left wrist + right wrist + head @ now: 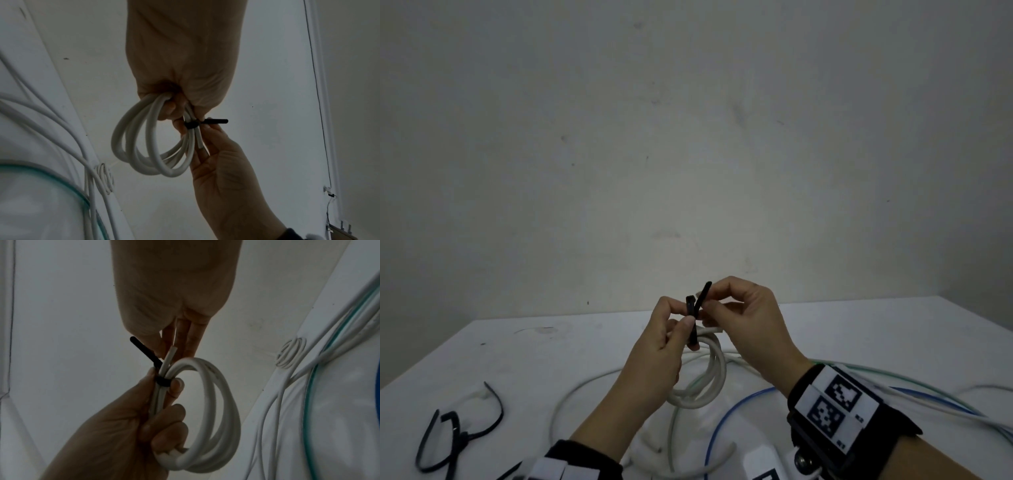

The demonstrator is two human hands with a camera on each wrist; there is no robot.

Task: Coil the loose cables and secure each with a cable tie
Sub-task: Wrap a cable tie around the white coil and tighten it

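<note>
— Where's the coil?
— My left hand (654, 346) grips the coiled white cable (705, 380) above the table (524, 359), black cable tie (692, 320) wrapped round it.
— Your right hand (746, 318)?
— Pinching the tie's free end.

White table (893, 329) against a scuffed pale wall (688, 137).
</note>
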